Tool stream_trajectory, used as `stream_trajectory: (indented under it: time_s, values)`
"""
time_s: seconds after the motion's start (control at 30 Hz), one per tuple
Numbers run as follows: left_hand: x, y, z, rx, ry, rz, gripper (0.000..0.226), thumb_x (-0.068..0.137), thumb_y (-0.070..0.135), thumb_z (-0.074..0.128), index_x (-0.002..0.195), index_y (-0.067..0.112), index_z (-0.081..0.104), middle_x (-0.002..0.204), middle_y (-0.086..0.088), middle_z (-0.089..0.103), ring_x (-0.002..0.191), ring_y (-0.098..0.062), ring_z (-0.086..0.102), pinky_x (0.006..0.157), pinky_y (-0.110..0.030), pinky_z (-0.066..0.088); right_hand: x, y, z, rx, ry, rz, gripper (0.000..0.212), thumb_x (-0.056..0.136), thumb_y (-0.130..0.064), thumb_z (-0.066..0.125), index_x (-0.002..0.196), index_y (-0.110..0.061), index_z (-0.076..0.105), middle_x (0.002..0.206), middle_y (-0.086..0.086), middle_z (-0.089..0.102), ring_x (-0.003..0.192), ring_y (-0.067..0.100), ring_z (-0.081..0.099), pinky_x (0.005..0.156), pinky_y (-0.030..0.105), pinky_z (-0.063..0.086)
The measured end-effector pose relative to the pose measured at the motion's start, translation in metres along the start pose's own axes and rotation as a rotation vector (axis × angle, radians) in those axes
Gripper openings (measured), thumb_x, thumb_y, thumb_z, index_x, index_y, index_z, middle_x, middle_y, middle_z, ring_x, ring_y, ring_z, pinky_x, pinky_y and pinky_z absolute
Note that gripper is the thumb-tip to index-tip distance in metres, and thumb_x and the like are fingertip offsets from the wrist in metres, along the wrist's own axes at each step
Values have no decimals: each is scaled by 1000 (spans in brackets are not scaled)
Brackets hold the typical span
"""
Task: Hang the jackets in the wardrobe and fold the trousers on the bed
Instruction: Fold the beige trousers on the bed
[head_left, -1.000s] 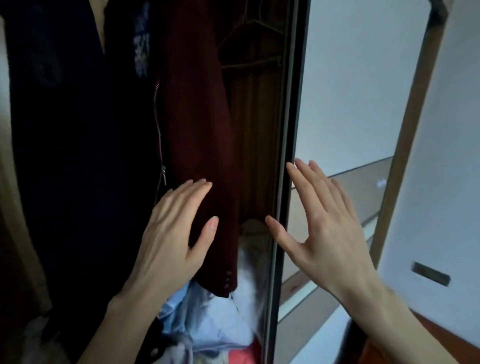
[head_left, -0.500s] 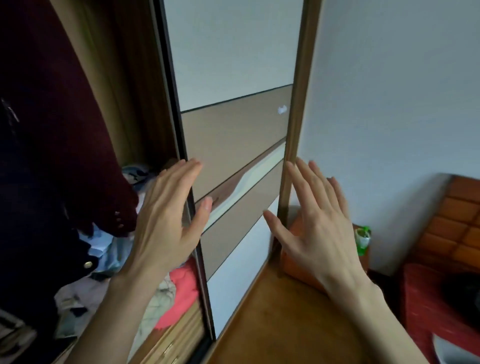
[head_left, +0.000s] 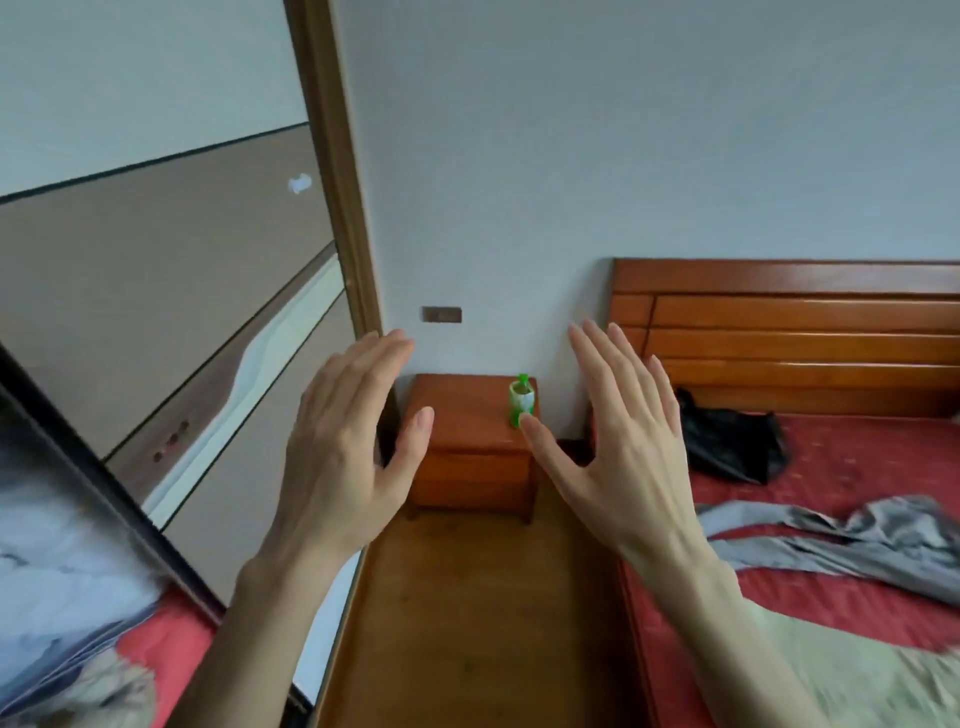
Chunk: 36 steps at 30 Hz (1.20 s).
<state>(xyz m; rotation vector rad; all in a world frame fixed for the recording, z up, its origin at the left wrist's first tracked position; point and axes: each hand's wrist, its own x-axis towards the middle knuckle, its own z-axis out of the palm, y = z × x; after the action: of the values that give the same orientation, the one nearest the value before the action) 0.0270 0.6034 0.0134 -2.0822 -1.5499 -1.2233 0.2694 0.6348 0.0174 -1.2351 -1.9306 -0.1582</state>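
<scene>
My left hand (head_left: 345, 441) and my right hand (head_left: 618, 441) are both raised in front of me, fingers spread, holding nothing. Grey trousers (head_left: 852, 540) lie crumpled on the red bed (head_left: 857, 457) at the right. A pale garment (head_left: 872, 680) lies on the bed near its front edge, and a black garment (head_left: 732, 441) sits by the headboard. The wardrobe's sliding door (head_left: 156, 312) fills the left side. Piled clothes (head_left: 67, 597) show in the open wardrobe at the bottom left.
A wooden nightstand (head_left: 467, 441) stands against the wall between wardrobe and bed, with a green and white bottle (head_left: 521, 400) on it. A strip of wooden floor (head_left: 467, 623) runs between wardrobe and bed. The wooden headboard (head_left: 789, 332) backs onto the wall.
The view has swung right, from the hanging jackets inside the wardrobe to the nightstand and bed. Both hands stay raised and empty in front of me.
</scene>
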Motion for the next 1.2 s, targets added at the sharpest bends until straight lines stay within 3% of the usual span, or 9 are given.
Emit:
stream_trajectory:
  time_s: [0.23, 0.53, 0.8, 0.9, 1.0, 1.2]
  values:
    - [40, 2, 75, -206, -63, 118, 55, 105, 42, 48, 149, 10, 51, 153, -8, 53, 147, -25, 45, 114, -59, 43, -14, 45, 3, -110, 73, 193, 76, 99, -60, 53, 160, -18, 35, 167, -3, 33, 159, 12, 15, 129, 49, 16]
    - [70, 14, 173, -445, -186, 292, 54, 105, 39, 49, 148, 6, 52, 154, -9, 53, 148, -24, 43, 116, -57, 40, -62, 95, 0, -320, 164, 499, 76, 100, -56, 58, 161, -21, 32, 168, -5, 31, 159, 11, 13, 129, 50, 15]
    - [66, 80, 243, -639, -363, 427, 56, 105, 42, 46, 150, 8, 50, 155, -7, 52, 150, -20, 39, 121, -55, 34, -115, 125, -35, -492, 241, 718, 77, 99, -54, 62, 161, -20, 31, 168, -3, 31, 159, 13, 16, 127, 53, 20]
    - [64, 110, 269, -681, -428, 465, 58, 104, 44, 44, 152, 10, 48, 157, -4, 49, 152, -16, 35, 125, -51, 30, -134, 139, -50, -539, 271, 803, 76, 98, -59, 53, 161, -22, 31, 168, -5, 29, 159, 12, 15, 129, 48, 14]
    - [62, 147, 296, -723, -469, 508, 59, 105, 46, 44, 152, 12, 47, 157, -2, 48, 153, -13, 33, 126, -46, 27, -153, 160, -67, -586, 297, 872, 75, 99, -56, 57, 161, -21, 32, 168, -5, 28, 159, 11, 13, 130, 43, 11]
    - [66, 227, 347, -800, -519, 574, 62, 107, 55, 35, 150, 12, 49, 155, -1, 51, 152, -13, 34, 126, -45, 27, -177, 219, -107, -645, 363, 958, 78, 98, -52, 64, 161, -23, 30, 168, -4, 30, 159, 10, 12, 129, 50, 16]
